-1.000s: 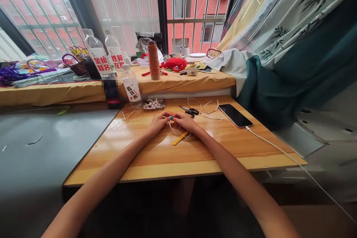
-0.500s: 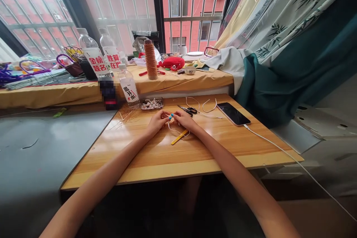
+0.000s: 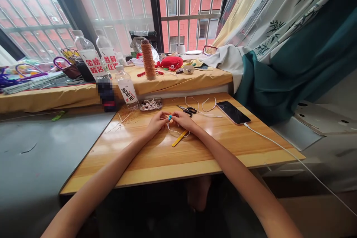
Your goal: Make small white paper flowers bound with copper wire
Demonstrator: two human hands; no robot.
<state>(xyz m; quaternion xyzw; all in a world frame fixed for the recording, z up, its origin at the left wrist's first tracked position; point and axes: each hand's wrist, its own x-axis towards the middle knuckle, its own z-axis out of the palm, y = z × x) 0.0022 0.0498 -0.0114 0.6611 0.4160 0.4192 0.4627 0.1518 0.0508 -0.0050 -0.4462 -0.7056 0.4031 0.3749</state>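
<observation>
My left hand (image 3: 157,122) and my right hand (image 3: 183,119) meet over the wooden table (image 3: 145,163), thumbs nearly touching, fingers pinched together. Bright blue shows at the thumb tips, like painted nails. A thin white cord (image 3: 175,131) comes out from between the fingers and loops down onto the table below them. Some orange shows at the fingertips, too small to make out. Under the right hand lies a flat yellow stick (image 3: 180,138), its upper end beside the cord. Black-handled scissors (image 3: 191,110) rest just beyond the right hand.
Behind the hands are a clear tray of small pieces (image 3: 151,104) and a water bottle (image 3: 126,88). A phone (image 3: 233,112) with a white cable (image 3: 275,141) lies right, near loose white cord (image 3: 208,109). A brown twine cone (image 3: 147,59) stands on the cloth-covered ledge (image 3: 206,81).
The thumbs have come closer together, with the blue spots now almost touching. Both hands keep their pinch, and the view has shifted slightly.
</observation>
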